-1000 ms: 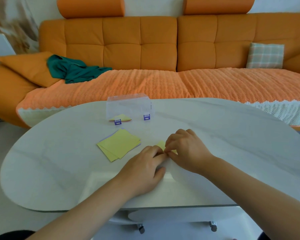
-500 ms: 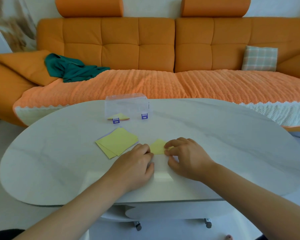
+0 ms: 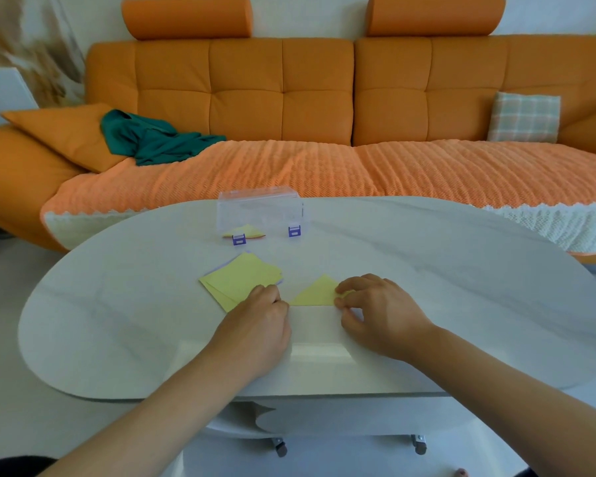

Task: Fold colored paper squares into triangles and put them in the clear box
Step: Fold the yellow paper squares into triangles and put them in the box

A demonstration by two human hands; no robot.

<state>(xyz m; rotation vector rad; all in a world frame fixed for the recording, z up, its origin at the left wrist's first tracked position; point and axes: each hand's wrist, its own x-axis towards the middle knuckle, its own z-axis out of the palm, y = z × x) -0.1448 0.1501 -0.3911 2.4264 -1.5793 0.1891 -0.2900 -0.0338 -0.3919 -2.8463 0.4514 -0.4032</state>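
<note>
A folded yellow paper triangle (image 3: 315, 293) lies flat on the white table (image 3: 444, 270) between my hands. My right hand (image 3: 379, 313) pinches its right corner between thumb and forefinger. My left hand (image 3: 260, 320) rests knuckles-up at the triangle's left tip, fingers curled under and their tips hidden, its edge over a stack of yellow paper squares (image 3: 240, 278). Behind them stands the clear box (image 3: 260, 208) with purple latches, a few folded triangles (image 3: 245, 231) inside at its left.
Right behind the table runs an orange sofa (image 3: 289, 98), with a green cloth (image 3: 152, 139) on its left and a checked cushion (image 3: 523, 117) on its right. The table's near edge is just below my wrists.
My hands have drawn apart along the fold, the left one sliding left. The yellow triangle, mostly covered before, now shows between them.
</note>
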